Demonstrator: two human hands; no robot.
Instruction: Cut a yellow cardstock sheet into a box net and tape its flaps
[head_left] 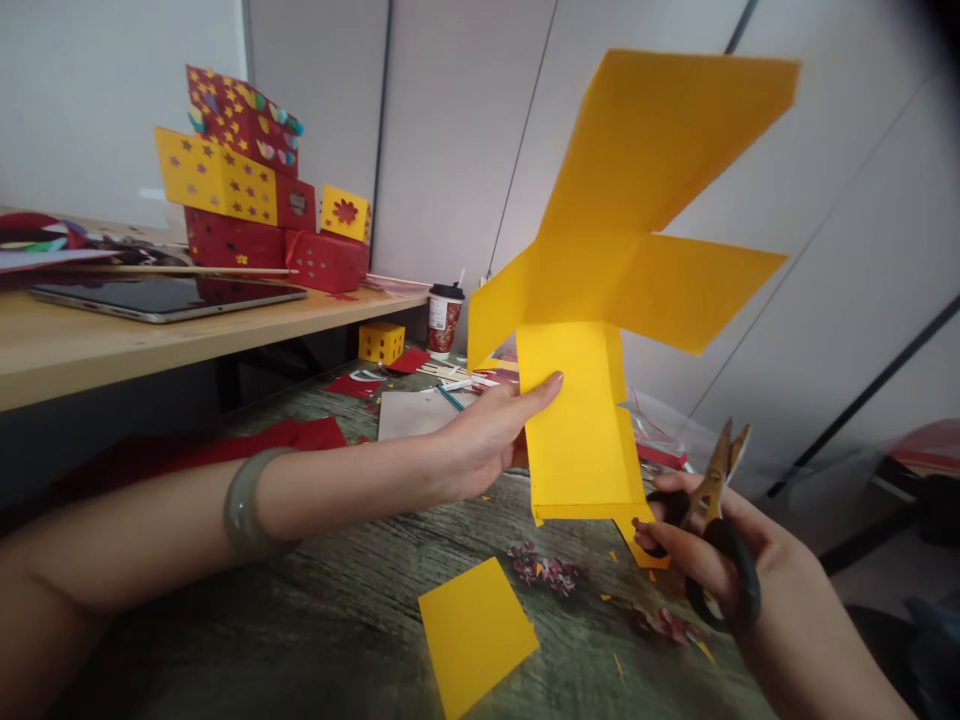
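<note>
My left hand (487, 435) grips a folded yellow card box net (574, 420), thumb on its front panel and fingers behind. Several flaps spread from the net, with the largest rising to the upper right. In my right hand (742, 545) is a pair of scissors (709, 490), the thumb through one black handle and the blades slightly parted, pointing up. Its fingertips are at the net's lower right corner, by a small flap; whether they pinch it I cannot tell. Below, a loose yellow card piece (480, 635) lies on the dark wood-patterned table (337, 620).
On the wooden shelf (150, 350) at left stand stacked red and yellow decorated boxes (232, 180) and a tablet (169, 295). A paper cup (445, 320) and a small yellow box (381, 343) stand farther back. Yellow scraps and red paper (285, 437) lie about.
</note>
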